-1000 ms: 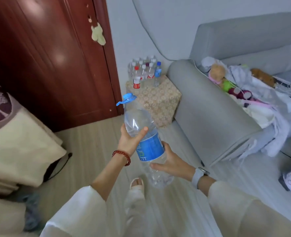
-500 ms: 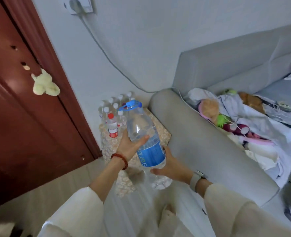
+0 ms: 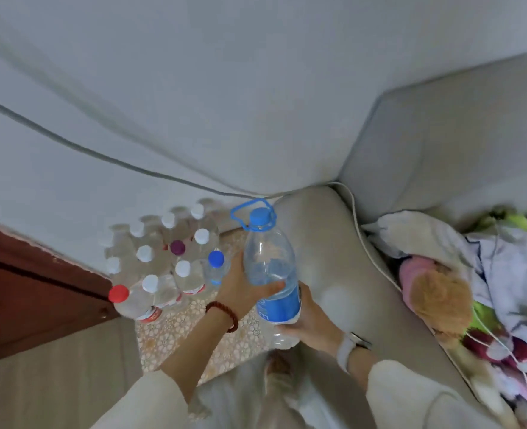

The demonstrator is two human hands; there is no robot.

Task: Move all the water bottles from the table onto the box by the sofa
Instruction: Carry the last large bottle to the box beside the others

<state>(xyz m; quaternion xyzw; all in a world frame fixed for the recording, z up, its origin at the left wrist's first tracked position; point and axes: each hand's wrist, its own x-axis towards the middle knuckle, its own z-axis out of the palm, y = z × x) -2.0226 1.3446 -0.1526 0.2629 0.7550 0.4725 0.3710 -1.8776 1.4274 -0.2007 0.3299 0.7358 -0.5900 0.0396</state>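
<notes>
Blue-capped and blue-labelled, the big bottle (image 3: 270,270) stands near upright at mid-frame, held over the box (image 3: 194,332) beside the sofa (image 3: 333,274). The left hand (image 3: 243,287) wraps its upper body, thumb across the front; the right hand (image 3: 310,320) cups its base with curled fingers. Smaller bottles (image 3: 163,261) crowd the box at centre left.

I'm in a home living room. Grey sofa (image 3: 441,144), plush toys (image 3: 435,295), laundry piled on it, wooden door (image 3: 24,289).
</notes>
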